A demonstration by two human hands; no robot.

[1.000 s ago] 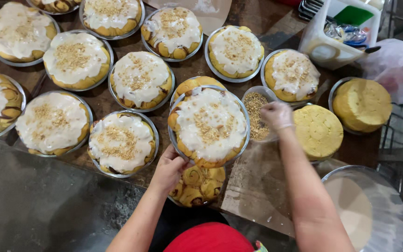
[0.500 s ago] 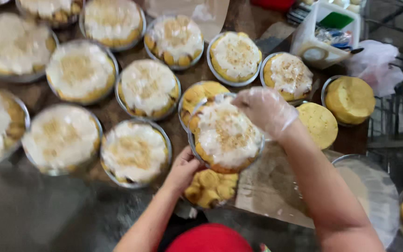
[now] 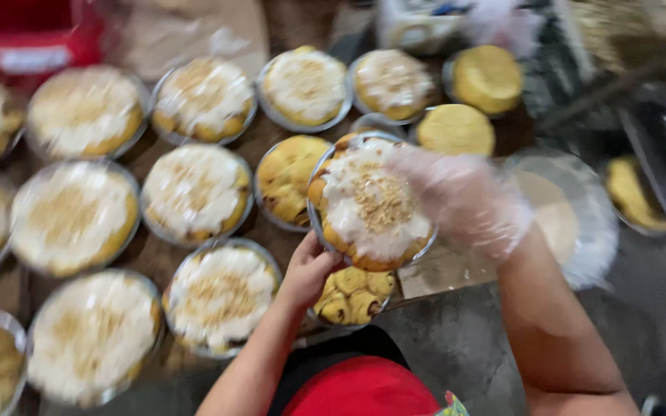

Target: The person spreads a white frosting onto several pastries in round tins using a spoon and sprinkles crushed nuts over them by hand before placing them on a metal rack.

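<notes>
The left hand [image 3: 306,270] holds a round foil pan of iced buns [image 3: 369,204] from beneath, its grip clamped on the pan's near-left rim, so the pan is lifted above the bench [image 3: 456,347] and tilted slightly towards the camera. White icing and brown crumbs cover the buns. The right hand [image 3: 460,196], in a thin clear plastic glove, hovers over the right edge of that pan with fingers loosely spread; it is blurred, and whether it pinches anything cannot be told. Directly below the held pan lies a pan of plain rolls [image 3: 351,296] without icing, and just behind-left of the held pan sits another bare bun pan [image 3: 290,181]. To the left of the held pan, many iced pans [image 3: 194,192] stand close together in rows. Behind-right of it rest two plain yellow round cakes [image 3: 456,129], and to its right an empty foil pan [image 3: 572,216].
</notes>
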